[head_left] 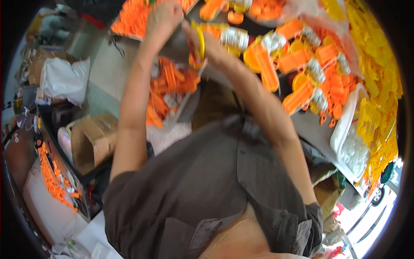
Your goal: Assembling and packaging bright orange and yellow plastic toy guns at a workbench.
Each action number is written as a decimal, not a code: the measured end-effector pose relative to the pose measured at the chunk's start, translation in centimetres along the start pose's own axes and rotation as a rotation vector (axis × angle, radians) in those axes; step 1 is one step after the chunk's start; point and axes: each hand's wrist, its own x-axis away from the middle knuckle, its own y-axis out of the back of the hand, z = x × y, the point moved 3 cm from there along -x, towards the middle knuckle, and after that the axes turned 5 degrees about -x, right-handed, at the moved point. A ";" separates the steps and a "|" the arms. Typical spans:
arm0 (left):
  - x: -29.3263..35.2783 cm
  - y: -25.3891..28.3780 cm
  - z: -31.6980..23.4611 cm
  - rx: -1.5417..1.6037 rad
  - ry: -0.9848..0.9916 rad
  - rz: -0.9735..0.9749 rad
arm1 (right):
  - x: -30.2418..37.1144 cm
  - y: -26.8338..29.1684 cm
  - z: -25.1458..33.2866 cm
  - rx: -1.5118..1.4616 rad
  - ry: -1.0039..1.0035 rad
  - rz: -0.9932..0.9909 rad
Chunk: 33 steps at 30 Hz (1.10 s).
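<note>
My left hand (164,16) is closed, fingers drawn together, above a tray heaped with small orange plastic pieces (133,17). What it grips, if anything, is hidden. Close beside it, my right hand (206,45) is wrapped round a curved yellow plastic piece (200,41), whose full shape I cannot make out. Below both hands, a box holds larger orange plastic parts (166,84). To the right of my right hand lie several orange and yellow plastic toys (265,62) with white-wrapped sections.
Yellow plastic parts (371,86) are piled along the right. A white plastic tub (345,125) with clear pieces stands at the table's right side. An open cardboard box (92,140), a white sack (64,82) and a bin with orange pieces (54,177) are at the left.
</note>
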 end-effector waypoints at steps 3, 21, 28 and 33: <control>-0.8 0.2 0.7 0.271 0.108 0.045 | 0.8 -1.5 0.6 -0.193 -0.077 -0.107; 26.8 -13.9 -4.6 0.533 -0.066 0.465 | 23.7 7.7 2.9 -0.234 -0.093 -0.186; 31.5 -18.2 -3.6 0.556 0.017 0.385 | 35.3 9.8 2.5 -0.058 -0.185 -0.589; 26.6 -12.4 -8.2 0.618 -0.068 0.140 | 47.9 17.2 2.9 0.757 -0.042 -1.373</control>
